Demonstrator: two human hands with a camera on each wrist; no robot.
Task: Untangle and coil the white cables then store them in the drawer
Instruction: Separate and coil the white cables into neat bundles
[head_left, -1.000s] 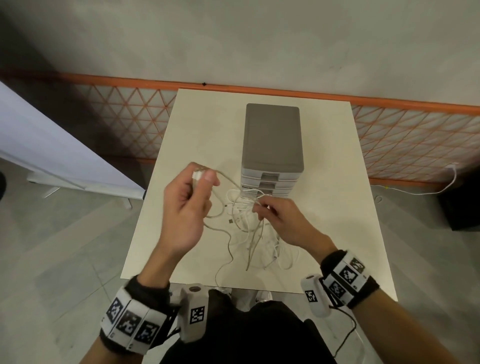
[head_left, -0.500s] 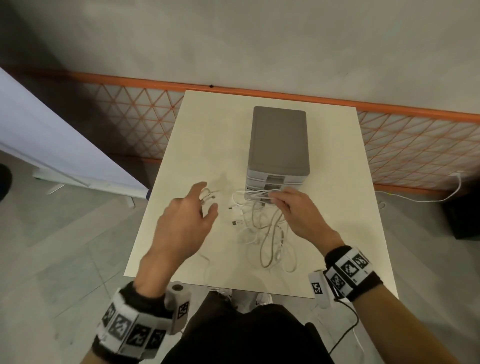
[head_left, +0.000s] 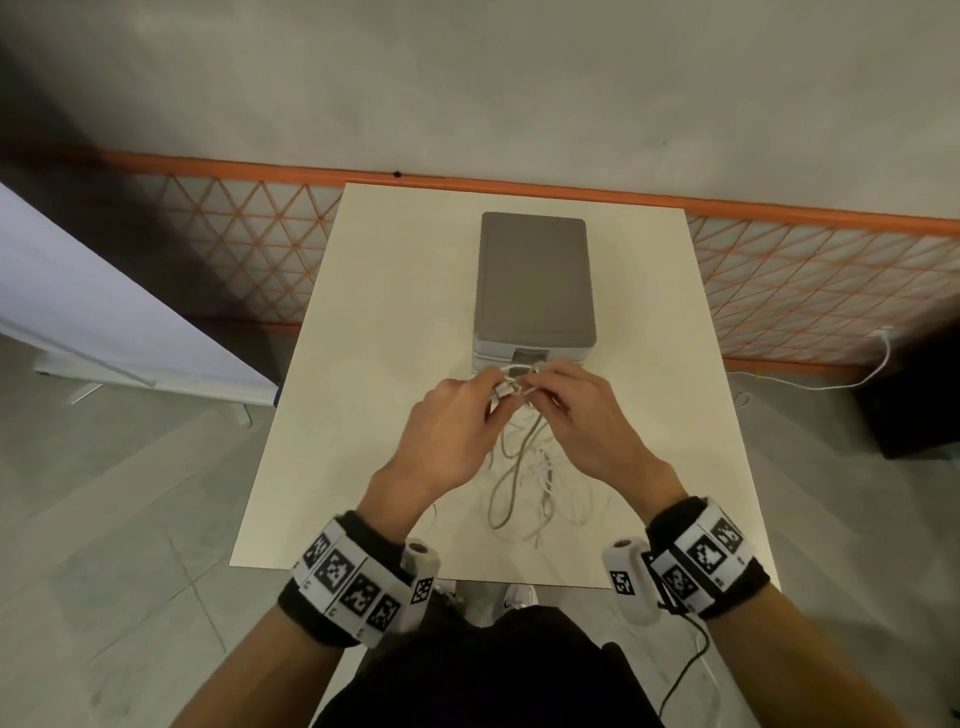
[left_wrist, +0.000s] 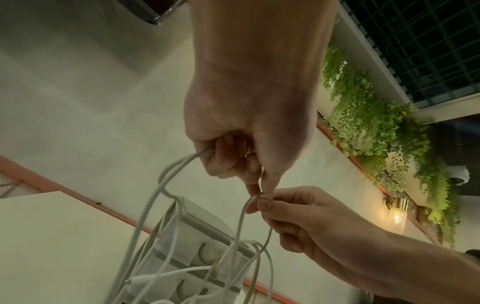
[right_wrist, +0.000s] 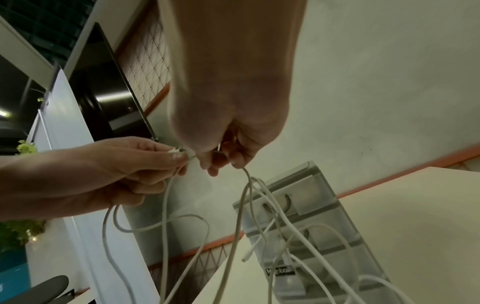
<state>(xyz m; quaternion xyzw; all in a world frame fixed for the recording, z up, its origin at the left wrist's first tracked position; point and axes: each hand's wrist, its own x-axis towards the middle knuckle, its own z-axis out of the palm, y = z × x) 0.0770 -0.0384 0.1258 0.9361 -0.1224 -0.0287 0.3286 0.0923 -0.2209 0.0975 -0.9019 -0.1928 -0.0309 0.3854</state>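
A tangle of white cables (head_left: 524, 483) hangs from both hands down onto the cream table (head_left: 374, 332), just in front of the grey drawer unit (head_left: 535, 280). My left hand (head_left: 452, 431) pinches a cable end with a plug between thumb and forefinger, and its other fingers curl round more strands (left_wrist: 166, 174). My right hand (head_left: 576, 415) pinches the cables right beside it, fingertips almost touching the left hand's. In the right wrist view the loops (right_wrist: 241, 216) dangle in front of the drawer fronts (right_wrist: 306, 236), which look closed.
The table (head_left: 675, 415) stands against an orange mesh fence (head_left: 831, 291) and a grey wall. A white board (head_left: 104, 322) leans at the left. Another white cable (head_left: 831, 379) trails on the floor at the right, beside a dark box (head_left: 914, 395).
My left hand let go of its cable, reached right and now pinches the bundle beside the right hand. Both hands have met just in front of the drawer unit.
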